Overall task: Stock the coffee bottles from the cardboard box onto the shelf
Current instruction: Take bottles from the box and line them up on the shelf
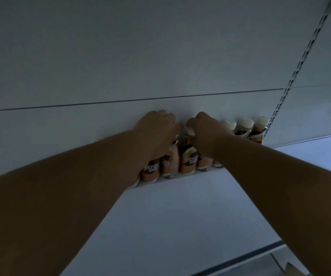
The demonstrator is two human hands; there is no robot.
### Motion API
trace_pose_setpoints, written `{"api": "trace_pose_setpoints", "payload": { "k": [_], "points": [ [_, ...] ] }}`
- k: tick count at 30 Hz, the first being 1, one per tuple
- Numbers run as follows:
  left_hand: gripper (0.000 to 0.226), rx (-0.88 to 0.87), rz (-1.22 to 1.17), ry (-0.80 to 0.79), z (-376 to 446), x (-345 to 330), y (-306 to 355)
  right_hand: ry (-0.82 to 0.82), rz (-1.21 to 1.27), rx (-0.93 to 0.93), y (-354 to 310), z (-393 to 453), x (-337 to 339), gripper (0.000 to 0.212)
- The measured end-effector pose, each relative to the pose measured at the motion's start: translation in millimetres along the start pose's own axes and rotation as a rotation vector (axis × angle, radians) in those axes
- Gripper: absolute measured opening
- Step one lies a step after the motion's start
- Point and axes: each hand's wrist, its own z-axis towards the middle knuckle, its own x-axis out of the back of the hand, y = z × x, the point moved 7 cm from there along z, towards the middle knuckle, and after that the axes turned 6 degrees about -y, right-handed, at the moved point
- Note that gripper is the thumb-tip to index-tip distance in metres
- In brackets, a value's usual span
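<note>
Slotted upright (292, 80) and white back panel (120, 56) bound the shelf (180, 206); both forearms cover part of the row. Coffee bottles (188, 160), orange-brown labels, cream caps, stand against the panel. Left hand (156, 126) and right hand (206, 128) fingers curl over bottle tops; exact grip unclear.

The shelf (180, 212) is bare from its front edge up to the row of coffee bottles (188, 160), so there is wide room to reach in from the front. The bottles stand packed against the back wall (120, 66), touching or nearly so, leaving no gap behind or between them. Above their caps the wall space is open; at the right the slotted upright (292, 80) closes the row.
</note>
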Motion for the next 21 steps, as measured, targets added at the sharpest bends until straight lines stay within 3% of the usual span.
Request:
{"api": "trace_pose_setpoints", "payload": {
  "k": [8, 21],
  "points": [
    [0.029, -0.005, 0.115, -0.138, 20, -7, 3, 0.016, 0.103, 0.017, 11, 11, -5, 0.032],
    [0.030, 0.034, 0.119, -0.105, 19, 0, 6, -0.016, 0.107, 0.019, 16, 6, 1, 0.033]
  ]
}}
